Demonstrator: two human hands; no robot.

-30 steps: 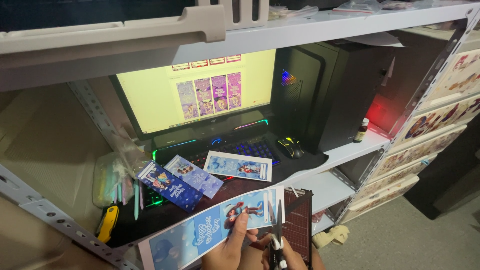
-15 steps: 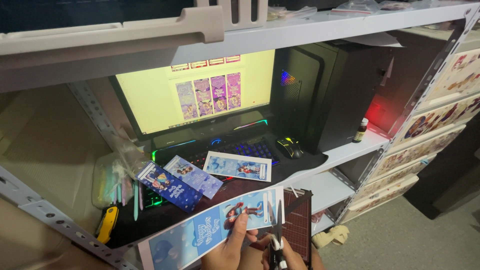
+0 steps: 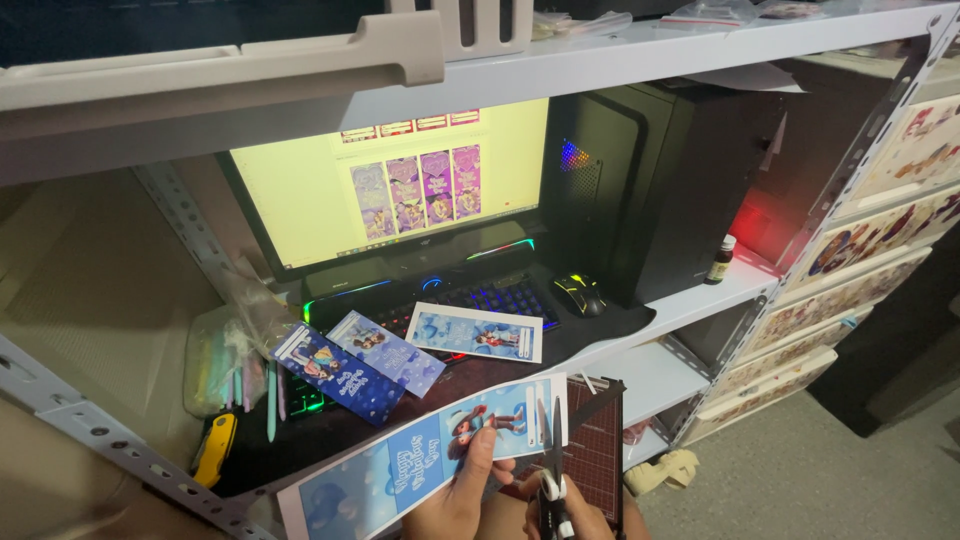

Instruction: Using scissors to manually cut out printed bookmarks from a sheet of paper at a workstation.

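My left hand [image 3: 455, 495] holds a long printed strip of blue illustrated cards [image 3: 420, 455] by its lower edge, thumb on top. My right hand [image 3: 570, 510] grips black-bladed scissors [image 3: 553, 455], whose blades stand upright against the strip's right end. Both hands sit at the bottom edge of the view, partly cut off. Under the strip lies a dark red cutting mat [image 3: 595, 455].
Three cut blue cards [image 3: 475, 332] lie on a lit keyboard [image 3: 490, 298] before a monitor [image 3: 395, 185]. A black computer tower [image 3: 660, 170], mouse [image 3: 580, 292], small brown bottle [image 3: 720, 258] and yellow utility knife [image 3: 214, 448] share the white metal shelf [image 3: 690, 305]. Printed sheets are stacked at right.
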